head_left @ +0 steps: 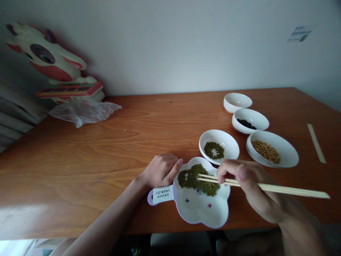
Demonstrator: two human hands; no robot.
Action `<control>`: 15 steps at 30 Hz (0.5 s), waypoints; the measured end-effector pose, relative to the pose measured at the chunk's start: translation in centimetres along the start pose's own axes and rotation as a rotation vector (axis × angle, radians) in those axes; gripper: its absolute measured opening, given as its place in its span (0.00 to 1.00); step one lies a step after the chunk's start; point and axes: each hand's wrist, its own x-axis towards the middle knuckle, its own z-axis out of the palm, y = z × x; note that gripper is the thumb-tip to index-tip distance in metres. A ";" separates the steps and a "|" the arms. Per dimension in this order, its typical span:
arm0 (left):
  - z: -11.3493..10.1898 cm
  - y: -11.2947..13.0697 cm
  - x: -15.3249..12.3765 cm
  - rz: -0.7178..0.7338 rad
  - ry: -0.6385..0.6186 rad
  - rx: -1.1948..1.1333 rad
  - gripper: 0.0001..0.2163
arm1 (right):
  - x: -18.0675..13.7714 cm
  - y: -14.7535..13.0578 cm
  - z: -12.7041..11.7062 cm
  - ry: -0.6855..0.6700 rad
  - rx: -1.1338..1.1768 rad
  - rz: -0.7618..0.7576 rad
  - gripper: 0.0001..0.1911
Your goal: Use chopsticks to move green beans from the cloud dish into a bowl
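A flower-shaped white plate [191,209] with a purple rim lies near the table's front edge, its labelled handle pointing left. Green mung beans [195,180] are spread over its far half. My right hand [252,188] is closed on a pair of wooden chopsticks [287,189], whose tips are among the beans. Whether a bean is pinched between the tips is too small to tell. My left hand [163,170] rests loosely curled on the table at the plate's left rim, thumb toward it; its fingertips are hidden. Just behind the plate stands a white bowl [231,147] with some mung beans.
To the right are a bowl [289,156] of tan beans, a bowl [262,122] of black beans and a farther white bowl [237,101]. A flat wooden strip [316,143] lies far right. A cow toy [71,89] and a clear plastic bag [85,112] occupy the back left.
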 end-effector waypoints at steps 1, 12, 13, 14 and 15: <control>0.0 0.0 0.0 0.000 0.000 -0.002 0.22 | 0.0 -0.1 0.0 0.000 0.003 -0.001 0.33; -0.1 0.1 0.0 0.011 0.009 -0.011 0.22 | 0.2 0.9 0.3 0.046 0.010 -0.042 0.33; -0.1 0.1 0.0 0.012 0.011 -0.008 0.23 | 0.2 1.0 0.3 0.048 0.024 -0.052 0.33; -0.1 0.1 0.0 0.014 0.013 -0.005 0.23 | 0.1 1.0 0.2 0.050 0.042 -0.062 0.33; -0.1 0.1 0.0 0.017 0.013 -0.003 0.22 | -0.1 1.0 0.0 0.056 0.059 -0.072 0.33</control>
